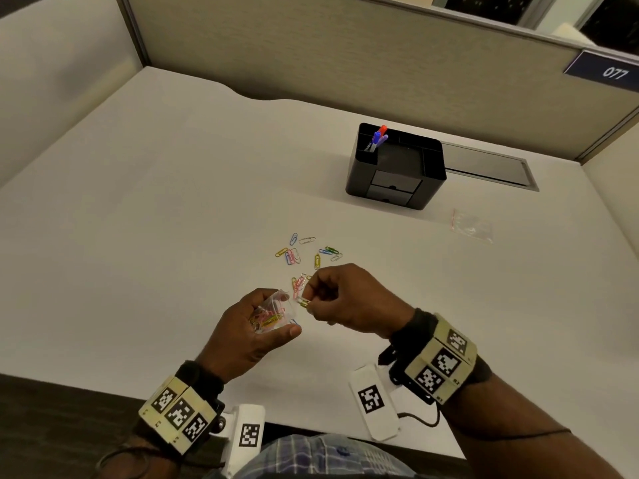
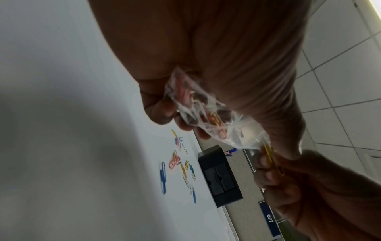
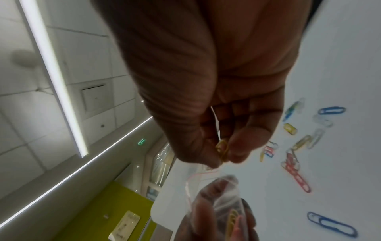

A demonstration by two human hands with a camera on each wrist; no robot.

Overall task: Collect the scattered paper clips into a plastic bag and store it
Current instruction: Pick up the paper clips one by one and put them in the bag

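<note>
Above the near edge of the white desk (image 1: 138, 209), toward the left, the left hand (image 1: 249, 326) holds a small clear plastic bag (image 1: 273, 311) off the surface, fingers curled round it and thumb lying along its lower edge. Coloured paper clips already sit inside the bag, pink and yellow ones showing through the film in the left wrist view (image 2: 208, 117). Its mouth faces right, toward the other hand.

Just beside the bag's mouth, the right hand (image 1: 345, 299) pinches a yellow paper clip (image 1: 303, 302) between thumb and fingertips; the right wrist view shows that clip (image 3: 222, 150) gripped at the fingertips, with the bag's red-lined rim just below. Whether the clip's tip has passed the rim is hard to tell, since the film blurs there.

Beyond the hands, the scattered paper clips (image 1: 304, 257) lie loose on the desk in blue, yellow, pink, green and white, some overlapping, the nearest ones partly hidden behind the right hand.

Farther back and to the right stands a black desk organizer (image 1: 397, 167) with two small front drawers and a few pens (image 1: 378, 138) upright in its rear left compartment. Right of it, a second clear bag (image 1: 472, 224) lies flat on the desk, well apart from the hands.
</note>
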